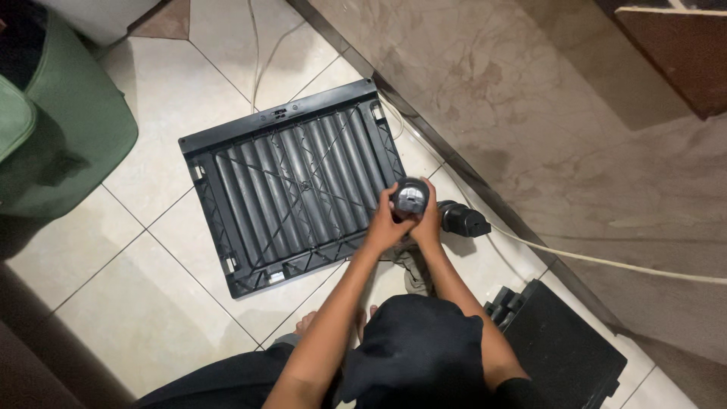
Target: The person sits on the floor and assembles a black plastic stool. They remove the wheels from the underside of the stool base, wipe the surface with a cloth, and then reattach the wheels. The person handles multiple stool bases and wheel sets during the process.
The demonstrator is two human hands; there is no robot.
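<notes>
Centre frame, over tiled floor [151, 303] | left hand [385, 226] and right hand [429, 224] clenched around round black dial unit [411, 198], face up for viewing | beside ribbed black panel [291, 182] lying flat | black cylinder [463, 220] right.

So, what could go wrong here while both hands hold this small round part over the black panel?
The round grey-faced part is held by the left hand and right hand above the ribbed black panel; if it slips, it may strike the panel or tiled floor. The cream cable lies close by and could catch a foot.
</notes>
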